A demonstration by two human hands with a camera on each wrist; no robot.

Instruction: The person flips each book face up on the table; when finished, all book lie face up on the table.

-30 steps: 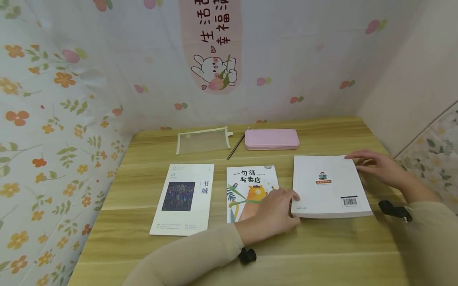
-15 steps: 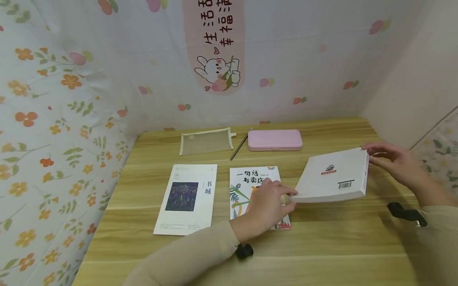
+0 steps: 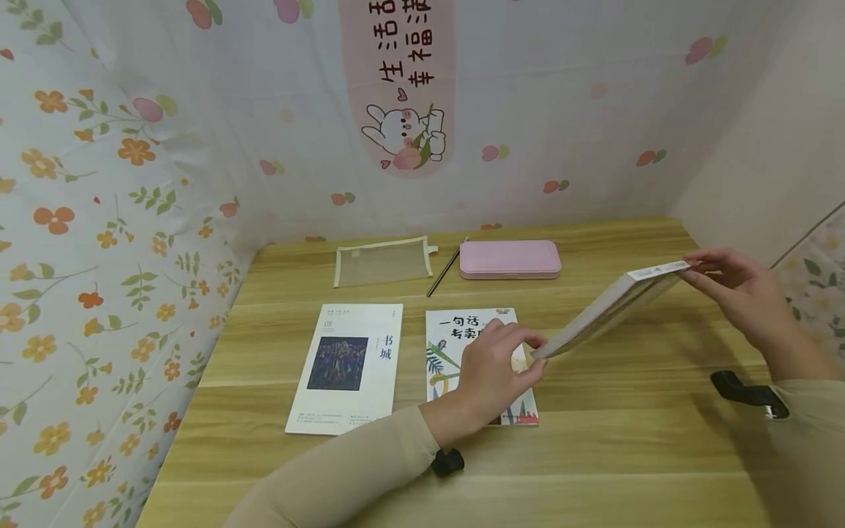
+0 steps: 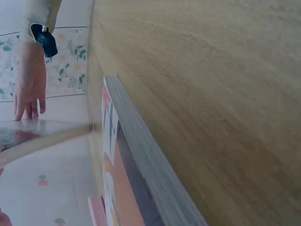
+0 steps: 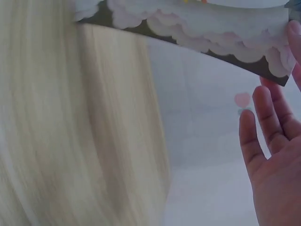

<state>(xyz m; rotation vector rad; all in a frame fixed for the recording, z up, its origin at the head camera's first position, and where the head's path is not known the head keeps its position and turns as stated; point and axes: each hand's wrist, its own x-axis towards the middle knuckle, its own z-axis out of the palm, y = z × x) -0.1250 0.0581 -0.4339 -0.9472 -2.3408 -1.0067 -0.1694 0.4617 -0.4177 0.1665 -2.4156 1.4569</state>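
Between both hands a thick white paperback book (image 3: 604,312) is held tilted above the table, its right side raised high and its left edge low. My left hand (image 3: 491,374) pinches the low left edge between thumb and fingers, above a picture book (image 3: 439,359) with a cat cover. At the raised spine edge, my right hand (image 3: 742,297) grips the paperback between thumb and fingers. In the right wrist view the book's lower cover (image 5: 211,35) shows a pale cloud-like pattern. The left wrist view has the tilted book (image 4: 47,141) beneath the right hand (image 4: 30,84).
On the left of the wooden table (image 3: 264,477) lies a white book (image 3: 339,411) with a dark picture. Along the back are a mesh zip pouch (image 3: 383,264), a thin dark pen-like stick (image 3: 442,275) and a pink case (image 3: 510,258). Patterned cloth (image 3: 528,110) hangs behind.
The paperback has gone from lying flat with its back cover up to being lifted and tipped steeply, right side upward. The right hand has risen with it; the left hand now pinches the left edge.
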